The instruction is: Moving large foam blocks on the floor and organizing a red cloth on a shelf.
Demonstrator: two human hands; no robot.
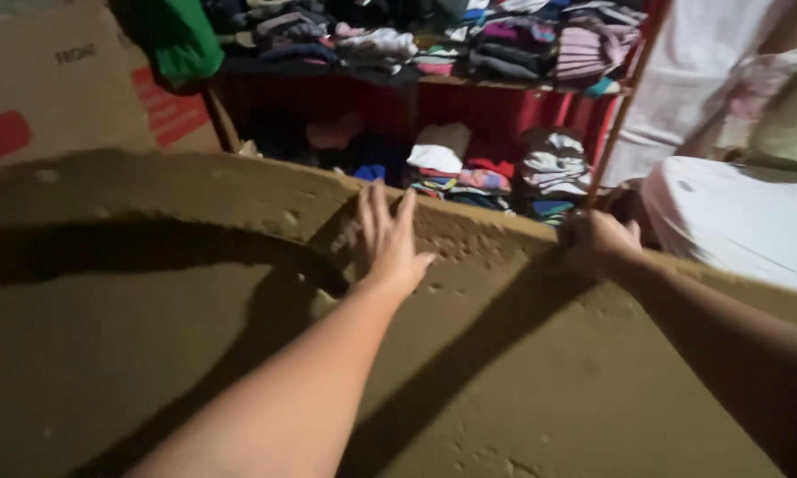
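Dim room, red shelf of folded clothes behind. Left hand lies flat, fingers spread, on the foam slab near its far edge; right hand is curled over that edge, clamped. Slab looks partly raised and tilted; not yet moved clear.

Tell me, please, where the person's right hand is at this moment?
In the head view, the right hand grips the far edge of the brown foam slab, right of the left hand.
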